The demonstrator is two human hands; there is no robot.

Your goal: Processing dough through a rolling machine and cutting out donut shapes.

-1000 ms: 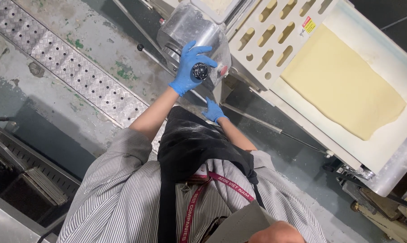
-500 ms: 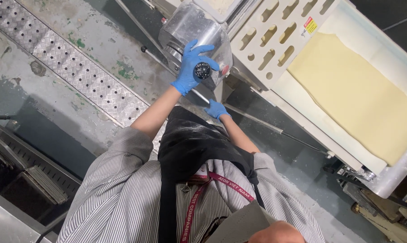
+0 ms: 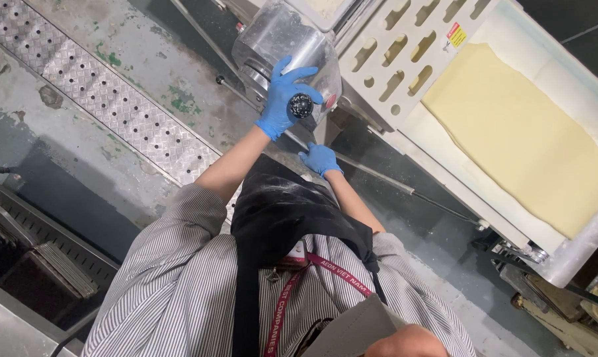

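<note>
My left hand (image 3: 282, 99), in a blue glove, is wrapped around a black round knob (image 3: 301, 106) on the shiny metal housing (image 3: 272, 39) of a dough sheeting machine. Lower down, my right hand (image 3: 320, 158), also in a blue glove, grips a thin metal bar (image 3: 391, 182) that runs along the machine's side. A pale yellow dough sheet (image 3: 523, 132) lies flat on the white conveyor belt (image 3: 444, 142) to the right. My striped shirt, black apron and red lanyard fill the bottom of the view.
A white slotted guard (image 3: 404, 53) covers the rollers beside the housing. A perforated metal drain grate (image 3: 114, 106) crosses the wet grey floor at left. Dark metal racks (image 3: 41, 264) stand at the lower left. The machine's frame and wheels (image 3: 543, 304) sit at the lower right.
Both hands keep their hold on the knob and the bar. The view has drifted slightly, so the machine and dough sit a little further right.
</note>
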